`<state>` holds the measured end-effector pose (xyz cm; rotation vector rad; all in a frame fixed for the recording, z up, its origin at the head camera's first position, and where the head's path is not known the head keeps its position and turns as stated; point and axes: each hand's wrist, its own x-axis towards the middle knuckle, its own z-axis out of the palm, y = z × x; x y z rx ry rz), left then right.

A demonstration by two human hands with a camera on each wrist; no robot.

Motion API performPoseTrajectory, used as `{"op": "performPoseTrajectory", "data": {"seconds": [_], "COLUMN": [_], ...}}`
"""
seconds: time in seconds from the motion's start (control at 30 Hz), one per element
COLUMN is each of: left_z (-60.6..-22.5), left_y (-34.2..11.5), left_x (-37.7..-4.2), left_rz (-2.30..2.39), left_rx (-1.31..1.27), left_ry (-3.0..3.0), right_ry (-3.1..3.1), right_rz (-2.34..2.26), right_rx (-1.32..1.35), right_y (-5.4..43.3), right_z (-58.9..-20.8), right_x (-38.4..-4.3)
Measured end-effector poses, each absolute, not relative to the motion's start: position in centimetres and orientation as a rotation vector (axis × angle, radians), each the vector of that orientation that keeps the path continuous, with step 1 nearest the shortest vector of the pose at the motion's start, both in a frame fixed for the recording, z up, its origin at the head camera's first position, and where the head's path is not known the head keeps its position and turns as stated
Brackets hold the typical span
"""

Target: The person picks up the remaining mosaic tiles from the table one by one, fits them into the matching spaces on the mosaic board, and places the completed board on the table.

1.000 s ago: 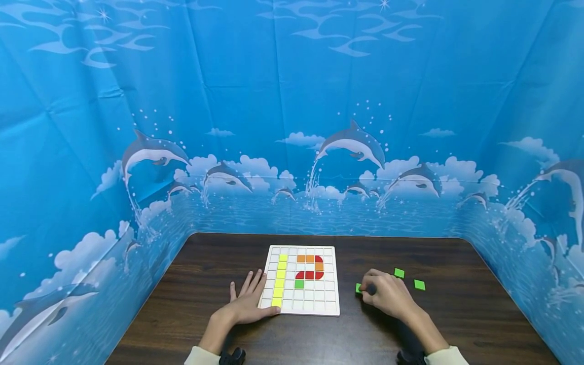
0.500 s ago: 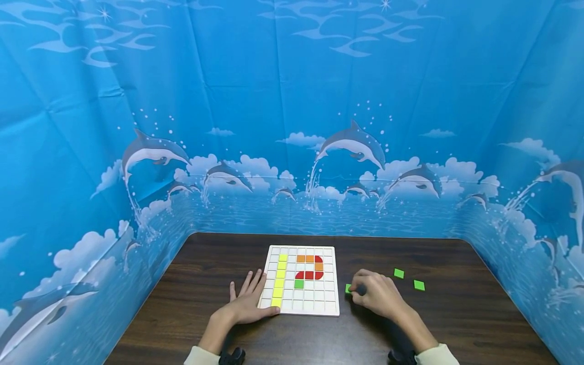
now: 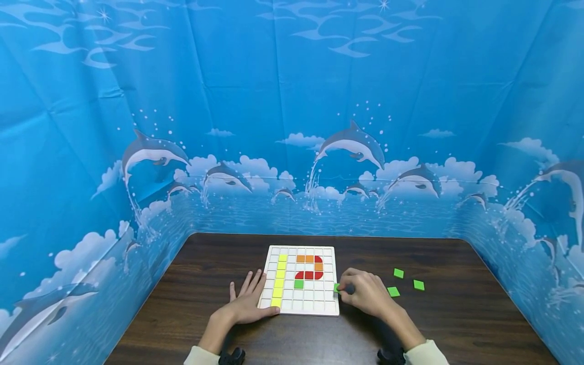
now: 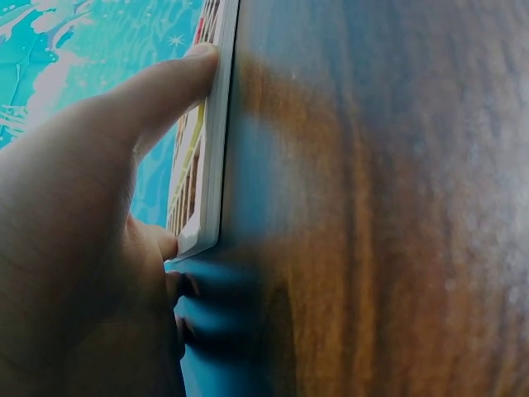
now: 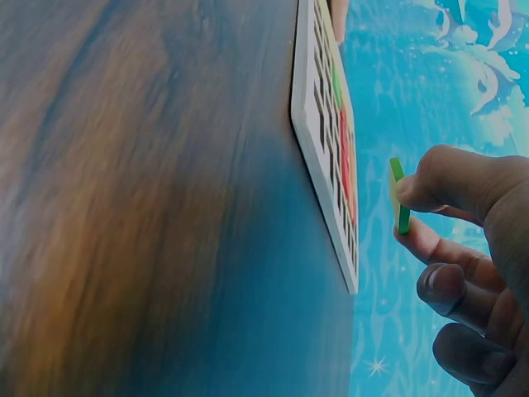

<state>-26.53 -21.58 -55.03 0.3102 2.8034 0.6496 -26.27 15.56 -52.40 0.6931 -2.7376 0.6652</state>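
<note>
A white grid board [image 3: 315,306] lies on the dark wooden table. Yellow square tiles [image 3: 278,284] form a column on its left; orange tiles [image 3: 304,258], red tiles [image 3: 309,275] and one green tile [image 3: 298,284] make a curved figure to the right. My left hand [image 3: 246,307] spreads its straight fingers against the board's left side, thumb [image 4: 194,74] on the near edge. Thumb and index finger of my right hand [image 3: 367,293] pinch a green square tile [image 5: 401,197], which overlaps the board's right edge in the head view and is held above the table in the right wrist view.
Three loose green tiles lie on the table [image 3: 465,314] right of the right hand: a far tile [image 3: 399,273], a right tile [image 3: 418,285] and a near tile [image 3: 393,291]. A blue dolphin-print curtain [image 3: 292,126] closes off the back and sides.
My right hand has moved left with the pinched green tile, from the bare table to the board's right edge. This uncovers a third loose tile. My left hand stays put.
</note>
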Motion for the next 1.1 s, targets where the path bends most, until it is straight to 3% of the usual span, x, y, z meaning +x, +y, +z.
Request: {"op": "performPoseTrajectory", "data": {"seconds": [1.1], "left_z": [-54.7], "left_y": [-21.6], "left_x": [-26.2], "left_rz": [0.665], "left_rx": [0.353], "left_ry": [2.795], "right_ry": [-2.700], "right_rz": [0.728], "right_rx": [0.948], "right_y": [9.5], "right_z": [-52.5], "right_x": [-26.8]}}
